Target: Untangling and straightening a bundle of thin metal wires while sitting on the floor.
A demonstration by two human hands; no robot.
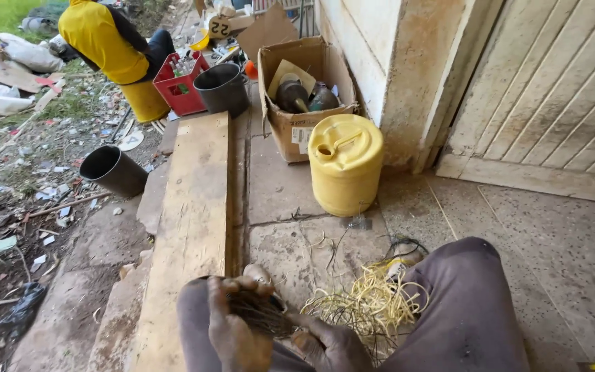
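— Wire bundle (259, 313), dark and thin: where do we have it?

— Between our knees, near the yellow jerrycan (345, 164). Our left hand (237, 334) wraps its fingers around it; our right hand (330, 344) pinches its end.

— And around us?

— Pale straw-coloured strands (370, 306) lie just below the jerrycan; a cardboard box (297, 127) sits behind it, a wooden plank (191, 227) to its left.

A jerrycan (345, 163) stands on the floor (559, 241) just in front of a cardboard box (302, 89). Left of both lies a plank (191, 227); a pipe (113, 170) lies further left. Loose strands (370, 306) lie between the person's knees.
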